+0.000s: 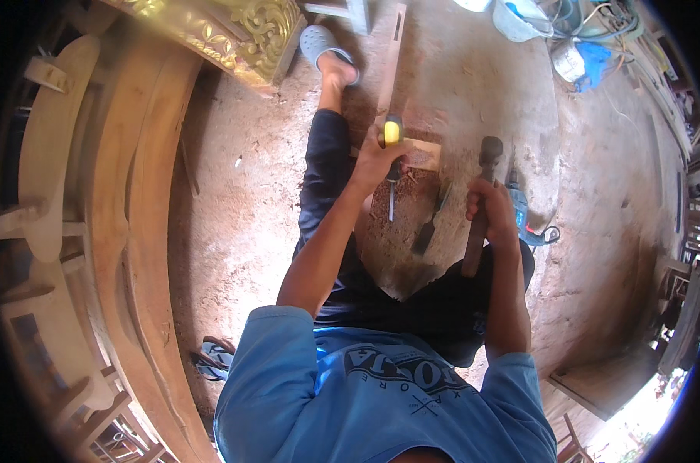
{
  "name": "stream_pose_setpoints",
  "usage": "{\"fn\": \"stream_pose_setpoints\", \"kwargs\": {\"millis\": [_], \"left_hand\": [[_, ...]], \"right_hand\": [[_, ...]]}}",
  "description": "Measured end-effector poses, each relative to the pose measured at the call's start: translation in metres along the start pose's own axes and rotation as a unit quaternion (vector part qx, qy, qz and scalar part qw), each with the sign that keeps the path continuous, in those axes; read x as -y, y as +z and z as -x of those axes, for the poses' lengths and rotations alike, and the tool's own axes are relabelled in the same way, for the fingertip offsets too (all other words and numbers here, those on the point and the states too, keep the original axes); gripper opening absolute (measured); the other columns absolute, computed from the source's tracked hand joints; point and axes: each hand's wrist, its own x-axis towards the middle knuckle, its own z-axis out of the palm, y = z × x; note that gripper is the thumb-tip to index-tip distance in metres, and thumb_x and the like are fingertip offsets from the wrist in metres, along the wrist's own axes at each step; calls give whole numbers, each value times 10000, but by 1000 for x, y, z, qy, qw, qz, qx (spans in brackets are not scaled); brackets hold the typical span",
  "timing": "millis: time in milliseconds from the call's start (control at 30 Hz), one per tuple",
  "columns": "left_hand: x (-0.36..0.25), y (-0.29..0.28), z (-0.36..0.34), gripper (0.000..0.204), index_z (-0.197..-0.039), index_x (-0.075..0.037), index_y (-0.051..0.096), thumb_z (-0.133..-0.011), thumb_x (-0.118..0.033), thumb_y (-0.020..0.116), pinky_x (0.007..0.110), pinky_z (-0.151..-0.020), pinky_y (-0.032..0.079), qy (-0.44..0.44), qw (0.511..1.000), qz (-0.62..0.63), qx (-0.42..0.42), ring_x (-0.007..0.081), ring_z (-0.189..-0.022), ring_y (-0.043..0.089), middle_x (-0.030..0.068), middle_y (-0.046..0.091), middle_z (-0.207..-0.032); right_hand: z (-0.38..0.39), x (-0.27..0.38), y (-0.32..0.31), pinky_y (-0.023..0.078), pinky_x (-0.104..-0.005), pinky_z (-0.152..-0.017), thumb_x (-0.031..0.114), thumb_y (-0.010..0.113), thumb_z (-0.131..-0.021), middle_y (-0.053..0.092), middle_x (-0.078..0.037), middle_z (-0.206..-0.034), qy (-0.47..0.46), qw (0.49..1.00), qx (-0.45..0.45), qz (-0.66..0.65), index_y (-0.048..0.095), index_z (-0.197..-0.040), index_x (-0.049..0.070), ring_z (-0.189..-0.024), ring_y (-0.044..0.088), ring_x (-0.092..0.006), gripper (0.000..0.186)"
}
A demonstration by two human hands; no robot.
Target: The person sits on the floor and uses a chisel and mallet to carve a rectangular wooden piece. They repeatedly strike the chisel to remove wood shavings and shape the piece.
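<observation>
My left hand (378, 160) is closed around a narrow chisel (393, 131) with a yellow and black handle. Its slim metal blade points back toward me, over scattered wood shavings. Under and beside that hand lies a pale wooden piece (425, 154). A long wooden bar (391, 65) with a slot near its far end stretches away from it. My right hand (492, 210) grips the handle of a hammer (475, 247), whose dark head is up at the far end. Between my hands, a dark flat-bladed tool (425, 237) rests on the floor.
A teal power drill (518, 204) lies just right of my right hand. Long thick planks (145, 193) and wooden furniture parts (53, 154) line the left. A gilded carved piece (249, 38) stands at the far left, a bucket (519, 23) at the far right. Sandals (213, 359) lie lower left.
</observation>
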Motion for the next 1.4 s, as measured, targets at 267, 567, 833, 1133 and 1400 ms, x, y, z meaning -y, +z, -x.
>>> {"fn": "stream_pose_setpoints", "kwargs": {"millis": [267,567,833,1133,1400], "left_hand": [[-52,-44,-21,356,-1169,-38,577,-976,-328,648,230,-677,485,88,989,32,-119,98,-766,592,35,651,-892],[-71,-59,-27,270,-942,-77,576,-967,-313,706,254,-556,448,138,970,1,-201,87,-620,540,6,576,-722],[-41,-61,-13,260,-938,-84,558,-898,-237,766,314,-615,450,103,972,97,-185,146,-605,524,18,548,-699],[-22,-72,7,280,-998,-66,504,-921,-216,728,337,-635,461,103,969,140,-173,160,-605,514,35,530,-696],[-8,-75,27,206,-822,-72,539,-883,-124,729,297,-601,439,128,982,101,-97,135,-587,504,22,518,-666]], "right_hand": [[-2,-4,6,462,-295,-469,111,637,-884,532,-31,-674,7,999,-4,37,525,-895,63,-506,523,-137,122],[-9,-3,13,474,-302,-466,119,640,-884,537,-32,-674,23,998,2,57,524,-876,56,-506,532,-134,132],[-13,-3,21,469,-303,-463,120,632,-882,533,-30,-667,20,996,22,82,521,-871,51,-502,532,-134,131],[-11,-3,27,460,-293,-489,149,645,-886,531,-18,-680,32,991,27,126,531,-886,67,-522,528,-124,140],[1,1,41,447,-291,-445,106,641,-866,525,-26,-636,16,988,16,150,525,-861,55,-477,519,-128,128]]}}
